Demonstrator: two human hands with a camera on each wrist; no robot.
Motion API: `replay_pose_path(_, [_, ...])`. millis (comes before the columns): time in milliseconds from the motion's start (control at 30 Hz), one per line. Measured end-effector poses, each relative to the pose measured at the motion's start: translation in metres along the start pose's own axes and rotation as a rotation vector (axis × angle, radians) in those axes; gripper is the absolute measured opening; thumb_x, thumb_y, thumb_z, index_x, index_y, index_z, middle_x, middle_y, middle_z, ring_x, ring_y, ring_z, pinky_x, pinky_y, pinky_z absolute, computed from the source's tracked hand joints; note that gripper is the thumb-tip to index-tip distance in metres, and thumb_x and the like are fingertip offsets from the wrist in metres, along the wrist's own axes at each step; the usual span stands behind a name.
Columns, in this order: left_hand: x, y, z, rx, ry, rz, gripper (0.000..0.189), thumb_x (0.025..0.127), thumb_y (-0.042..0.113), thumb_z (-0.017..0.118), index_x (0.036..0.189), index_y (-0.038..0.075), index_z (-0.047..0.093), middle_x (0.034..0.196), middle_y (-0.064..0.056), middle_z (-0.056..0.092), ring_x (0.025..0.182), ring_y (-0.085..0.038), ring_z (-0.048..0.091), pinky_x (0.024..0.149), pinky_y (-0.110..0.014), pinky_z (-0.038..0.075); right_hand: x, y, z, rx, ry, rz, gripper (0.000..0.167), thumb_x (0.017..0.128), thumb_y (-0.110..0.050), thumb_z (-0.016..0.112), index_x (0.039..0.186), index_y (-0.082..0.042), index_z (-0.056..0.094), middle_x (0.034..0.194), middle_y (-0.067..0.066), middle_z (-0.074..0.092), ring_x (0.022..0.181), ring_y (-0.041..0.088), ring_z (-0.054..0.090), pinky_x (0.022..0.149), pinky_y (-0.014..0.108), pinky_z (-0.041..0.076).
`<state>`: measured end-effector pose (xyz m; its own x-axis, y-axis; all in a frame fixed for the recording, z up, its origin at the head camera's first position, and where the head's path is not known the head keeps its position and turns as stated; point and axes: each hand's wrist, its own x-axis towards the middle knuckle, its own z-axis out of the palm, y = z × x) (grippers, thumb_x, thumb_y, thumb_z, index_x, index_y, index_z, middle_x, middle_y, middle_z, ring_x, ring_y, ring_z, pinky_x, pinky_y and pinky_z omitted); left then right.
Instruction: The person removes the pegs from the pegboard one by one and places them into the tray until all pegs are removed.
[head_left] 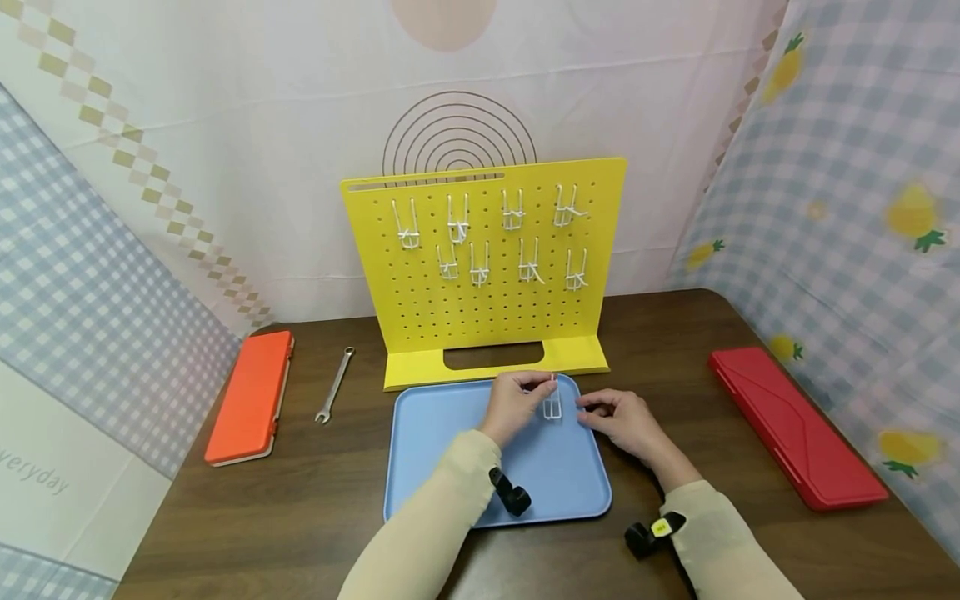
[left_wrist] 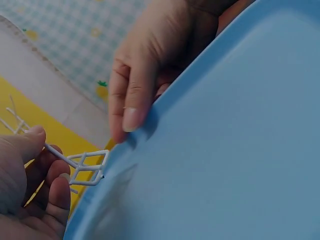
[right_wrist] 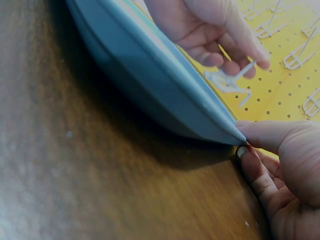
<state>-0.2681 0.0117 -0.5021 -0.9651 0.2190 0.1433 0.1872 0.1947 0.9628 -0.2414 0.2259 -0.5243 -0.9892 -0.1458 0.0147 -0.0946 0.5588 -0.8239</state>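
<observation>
My left hand [head_left: 516,405] pinches a white wire pegboard hook [head_left: 552,408] over the far right part of the blue tray [head_left: 420,475]. In the left wrist view the hook [left_wrist: 90,167] shows its small square wire frame beyond the fingertips. My right hand [head_left: 628,423] is at the tray's right edge. The right wrist view shows that hand's thumb on top of the tray rim [right_wrist: 200,112] and its fingers below, pinching the rim. Behind the tray stands a yellow pegboard [head_left: 495,308] with several white wire hooks hung in two rows.
A combination wrench [head_left: 335,385] lies left of the tray on the dark wooden table [head_left: 322,500]. Farther left is an orange case [head_left: 251,398]. A red case [head_left: 795,427] lies near the right edge of the table. Patterned cloth [head_left: 300,208] hangs behind and at both sides.
</observation>
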Motion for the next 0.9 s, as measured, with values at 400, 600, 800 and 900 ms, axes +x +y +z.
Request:
replay_pose_path(400, [0.0, -0.017, 0.009, -0.041, 0.009, -0.065, 0.019, 0.086, 0.022, 0.074, 0.103, 0.013, 0.077, 0.091, 0.008, 0.072, 0.081, -0.007, 0.064, 0.068, -0.024, 0.054, -0.001, -0.003, 0.003, 0.016, -0.008, -0.04, 0.024, 0.084, -0.023, 0.077, 0.105, -0.012, 0.074, 0.098, 0.003, 0.071, 0.08, 0.015, 0.064, 0.067, 0.027, 0.053])
replay_pose_path(600, [0.002, -0.019, 0.01, -0.023, -0.004, -0.037, 0.019, 0.086, 0.022, 0.074, 0.101, 0.012, 0.077, 0.092, 0.008, 0.072, 0.083, -0.006, 0.064, 0.069, -0.023, 0.053, 0.0, -0.001, 0.0, -0.011, 0.005, -0.07, 0.021, 0.083, -0.023, 0.077, 0.101, -0.013, 0.076, 0.095, 0.001, 0.071, 0.081, 0.015, 0.063, 0.066, 0.026, 0.051])
replay_pose_path(800, [0.002, -0.017, 0.013, 0.004, -0.003, -0.025, 0.019, 0.086, 0.021, 0.074, 0.102, 0.011, 0.077, 0.093, 0.01, 0.072, 0.086, -0.005, 0.065, 0.072, -0.023, 0.053, 0.0, -0.001, -0.002, -0.015, 0.009, -0.076, 0.021, 0.083, -0.023, 0.078, 0.101, -0.013, 0.076, 0.095, 0.002, 0.071, 0.082, 0.015, 0.063, 0.067, 0.026, 0.052])
replay_pose_path(900, [0.001, -0.015, 0.014, 0.028, -0.001, -0.015, 0.019, 0.086, 0.021, 0.074, 0.102, 0.011, 0.077, 0.094, 0.01, 0.072, 0.089, -0.004, 0.065, 0.075, -0.023, 0.053, -0.001, -0.001, -0.003, -0.017, 0.01, -0.073, 0.021, 0.083, -0.023, 0.077, 0.101, -0.013, 0.076, 0.095, 0.002, 0.071, 0.082, 0.015, 0.063, 0.067, 0.026, 0.052])
